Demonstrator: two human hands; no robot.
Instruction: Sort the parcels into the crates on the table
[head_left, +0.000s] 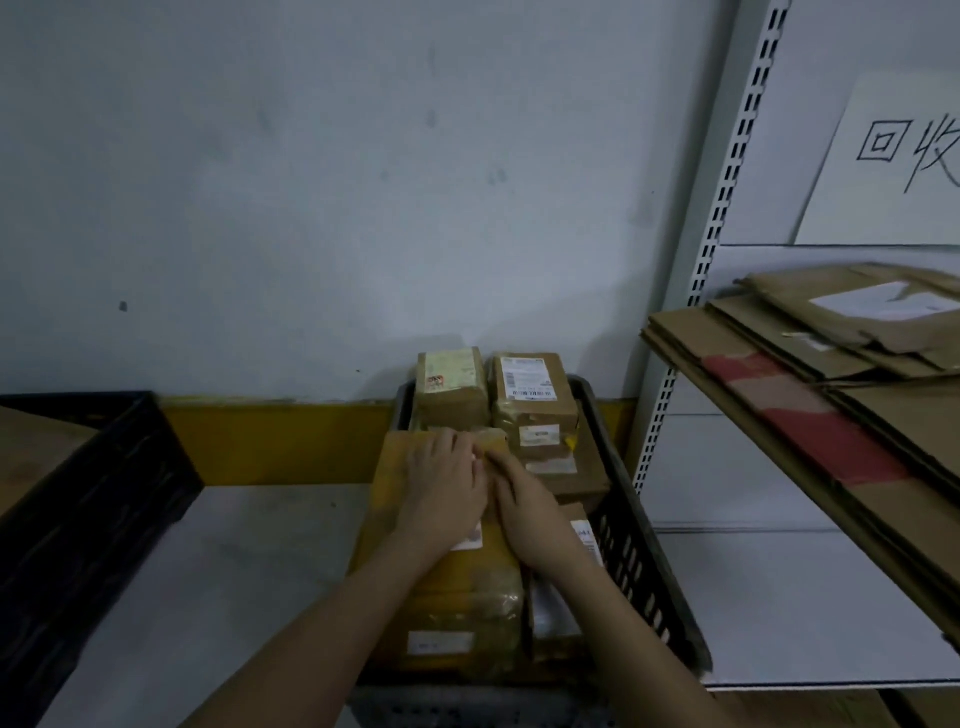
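Parcels are filling the black crate (639, 551) that is standing on the grey tabletop (218, 571) against the wall, and the head view is looking down on both hands working over them. A large yellowish-brown parcel (457, 582) is lying flat across the near and left part of the crate, its left edge reaching over the crate's left rim. The left hand (447, 483) is resting palm down on the far half of this parcel, fingers straight and close together, pointing toward the wall. The right hand (524, 499) is lying just beside it, touching it along the fingers, also flat on the parcel's top, with relaxed fingers angled toward the left hand. Neither hand is curling round anything. Just beyond the fingertips, two smaller taped boxes (535, 389) are standing side by side at the far end of the crate, the right one showing a white label. Under the right wrist, more brown parcels with white labels are lying lower in the crate. A second black crate (88, 499) is sitting well apart at the left edge of the tabletop. Flattened cardboard sheets (810, 374) are lying on a white metal shelf (717, 260) on the right, below a paper sign (893, 156) with handwritten characters.
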